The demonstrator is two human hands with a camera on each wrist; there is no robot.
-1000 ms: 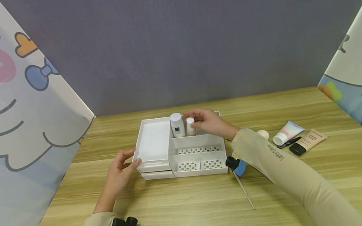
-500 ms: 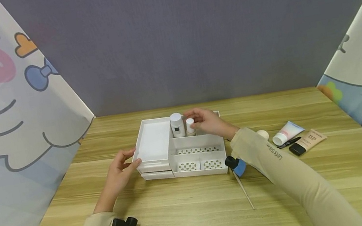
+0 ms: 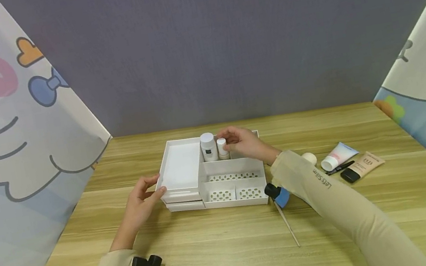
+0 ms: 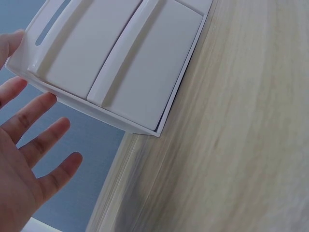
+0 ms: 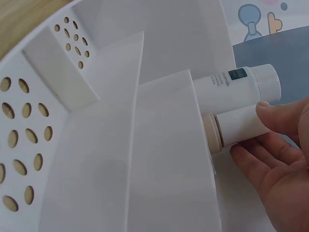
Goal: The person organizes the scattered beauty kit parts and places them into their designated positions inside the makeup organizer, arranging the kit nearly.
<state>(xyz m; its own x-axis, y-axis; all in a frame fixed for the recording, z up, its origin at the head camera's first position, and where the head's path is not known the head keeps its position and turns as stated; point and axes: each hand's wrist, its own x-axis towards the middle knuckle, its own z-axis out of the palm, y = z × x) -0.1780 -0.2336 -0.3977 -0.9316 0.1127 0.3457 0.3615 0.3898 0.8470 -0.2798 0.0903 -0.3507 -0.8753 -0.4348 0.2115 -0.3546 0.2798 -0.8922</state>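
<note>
1. While the left hand rests at the left side of a white organizer, the right hand reaches into its rear compartment.
2. Right hand: grasping a small bottle, white cap pinched between thumb and fingers; beige base visible in the right wrist view.
3. Small bottle: upright, inside the rear compartment, just beside a larger white bottle with a dark label patch. Cannot tell whether the two touch.
4. Left hand: released, clasping nothing; fingers spread, some tips touching the organizer's edge, the lower ones apart from it.
5. Organizer: shallow tray top on the left over two drawers, both pushed in. Compartments at front right have perforated floors.
6. Right part of the wooden table: blue-and-white tube, slim black item, tan tube with black cap, all lying close together.
7. Near the right sleeve: round cream object, partly hidden; blue object and thin stick by the organizer's front right corner.
8. Behind the table: grey-blue backdrop; cartoon panels on both sides.
</note>
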